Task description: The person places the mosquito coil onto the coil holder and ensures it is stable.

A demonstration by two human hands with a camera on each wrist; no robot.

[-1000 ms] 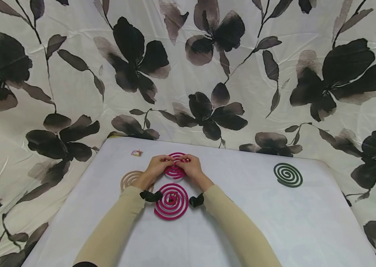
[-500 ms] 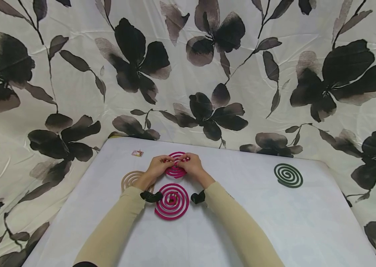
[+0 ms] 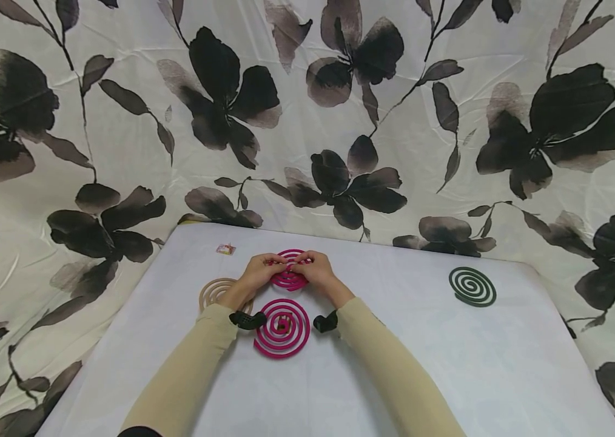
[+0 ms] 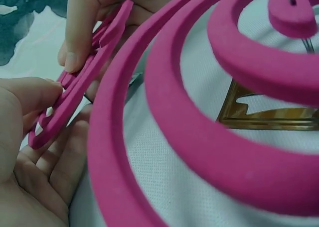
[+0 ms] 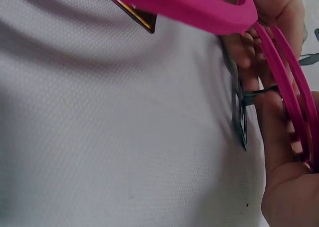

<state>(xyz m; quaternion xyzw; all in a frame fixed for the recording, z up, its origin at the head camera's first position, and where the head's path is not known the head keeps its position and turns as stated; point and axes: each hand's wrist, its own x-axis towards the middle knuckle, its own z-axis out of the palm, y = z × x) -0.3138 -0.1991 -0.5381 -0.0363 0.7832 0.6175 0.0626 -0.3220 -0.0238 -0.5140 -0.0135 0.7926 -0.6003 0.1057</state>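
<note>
Both hands meet at a pink mosquito coil point(image 5: 287, 85) over the far middle of the table. My left hand point(image 3: 255, 273) pinches its left part between thumb and fingers. On the opposite side, my right hand point(image 3: 319, 272) grips the coil too. In the right wrist view, a thin dark metal stand point(image 5: 240, 112) is at the fingers beside this coil; its exact contact is partly hidden. A second pink mosquito coil point(image 4: 239, 171) lies nearer, below the wrists, above a gold-coloured metal piece point(image 4: 279, 122). Part of a tan mosquito coil point(image 3: 202, 296) is covered by the left wrist.
A dark green mosquito coil point(image 3: 471, 286) lies on the right of the white table point(image 3: 395, 364). Near the far left edge is a small colourful packet point(image 3: 225, 249). A floral cloth point(image 3: 296, 133) hangs behind the table. Each wrist carries a black camera.
Both hands stay at the far pink coil, with only slight finger and coil shifts. The right wrist has moved slightly to the right. The other coils have not moved.
</note>
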